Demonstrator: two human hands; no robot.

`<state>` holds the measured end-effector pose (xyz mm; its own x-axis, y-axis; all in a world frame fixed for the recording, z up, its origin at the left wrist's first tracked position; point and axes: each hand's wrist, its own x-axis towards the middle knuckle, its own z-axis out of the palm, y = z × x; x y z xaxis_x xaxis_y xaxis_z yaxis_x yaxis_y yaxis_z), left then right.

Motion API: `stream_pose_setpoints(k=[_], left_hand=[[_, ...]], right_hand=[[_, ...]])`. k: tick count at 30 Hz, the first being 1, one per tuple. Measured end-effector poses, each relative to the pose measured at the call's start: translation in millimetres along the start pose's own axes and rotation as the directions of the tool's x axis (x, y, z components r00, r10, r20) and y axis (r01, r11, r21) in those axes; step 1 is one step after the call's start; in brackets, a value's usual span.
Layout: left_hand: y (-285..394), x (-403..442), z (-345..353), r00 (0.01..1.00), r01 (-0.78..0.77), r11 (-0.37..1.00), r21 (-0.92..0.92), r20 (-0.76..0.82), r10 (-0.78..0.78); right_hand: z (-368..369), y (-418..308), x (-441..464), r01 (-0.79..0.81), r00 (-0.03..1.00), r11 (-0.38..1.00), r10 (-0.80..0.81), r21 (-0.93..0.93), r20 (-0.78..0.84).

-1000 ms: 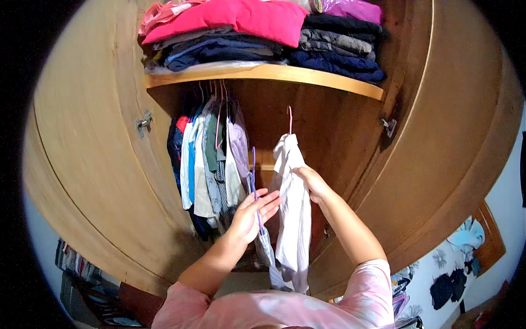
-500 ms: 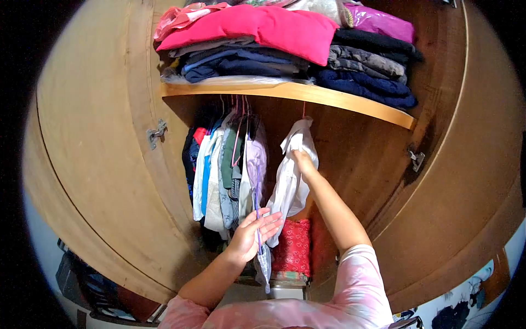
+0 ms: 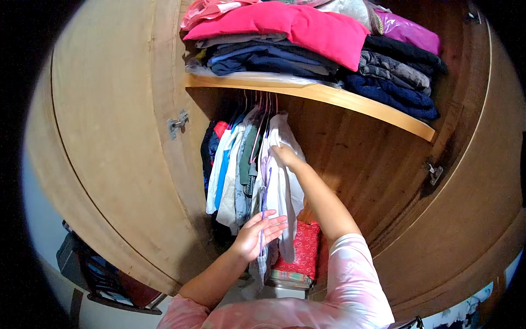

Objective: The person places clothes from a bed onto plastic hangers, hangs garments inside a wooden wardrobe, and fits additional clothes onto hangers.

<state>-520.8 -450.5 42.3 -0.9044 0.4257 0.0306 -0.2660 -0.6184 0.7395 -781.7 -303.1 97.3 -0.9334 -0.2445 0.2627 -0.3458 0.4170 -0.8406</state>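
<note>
My right hand [image 3: 286,156] grips the white shirt [image 3: 285,131] near its upper part. The shirt hangs beside the row of hung clothes [image 3: 233,170], close against a pale lilac garment [image 3: 264,156]. Lower down, my left hand [image 3: 257,234] holds a purple clothes hanger [image 3: 267,192] across its palm, with the fingers stretched out to the right. A greyish garment [image 3: 259,266] dangles from that hanger below the hand. The hanger's hook cannot be made out against the clothes.
Above is a wooden shelf [image 3: 307,88] with folded dark clothes [image 3: 274,57] and a bright pink cloth [image 3: 274,24]. A red heart-patterned bundle [image 3: 304,249] sits at the bottom. Open doors with metal hinges [image 3: 177,124] flank the wardrobe on the left and right.
My right hand has slid the white shirt left until it meets the other hung clothes. My left hand keeps the purple hanger. The view has shifted, so the wardrobe appears further right.
</note>
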Motion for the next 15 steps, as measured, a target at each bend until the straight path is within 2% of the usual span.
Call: stream_pose_setpoints(k=[2, 5, 6, 7, 9, 10, 13, 15], left_hand=[[-1, -4, -3, 1.000, -0.013, 1.000, -0.015, 0.015, 0.014], [-2, -10, -6, 1.000, -0.022, 1.000, -0.021, 0.008, 0.022], [-1, -13, -7, 1.000, -0.021, 1.000, -0.019, 0.002, 0.021], [0, -16, -8, 1.000, -0.030, 0.999, -0.028, 0.008, 0.030], [1, -22, -8, 0.999, -0.043, 0.998, -0.051, 0.017, 0.044], [1, -26, -8, 0.999, -0.042, 0.997, -0.070, 0.009, 0.042], [-1, -33, -5, 0.997, -0.062, 0.995, -0.083, 0.031, 0.064], [-6, -34, -6, 0.997, -0.071, 0.997, -0.011, 0.043, 0.072]], right_hand=[[9, 13, 20, -0.027, 1.000, 0.998, 0.027, -0.049, 0.006], [14, 13, 16, 0.005, 0.995, 0.984, -0.022, -0.180, -0.095], [15, 9, 13, 0.056, 0.992, 0.991, -0.069, -0.125, -0.101], [5, 6, 0, 0.041, 0.999, 0.989, -0.044, -0.144, -0.019], [5, 11, -15, 0.051, 0.971, 0.917, -0.138, -0.395, -0.195], [2, 6, -31, -0.027, 0.970, 0.915, -0.073, -0.402, -0.232], [-5, -8, -95, 0.093, 0.954, 0.956, -0.166, -0.279, -0.250], [-4, -23, -151, 0.079, 0.985, 0.990, -0.095, -0.115, -0.142]])
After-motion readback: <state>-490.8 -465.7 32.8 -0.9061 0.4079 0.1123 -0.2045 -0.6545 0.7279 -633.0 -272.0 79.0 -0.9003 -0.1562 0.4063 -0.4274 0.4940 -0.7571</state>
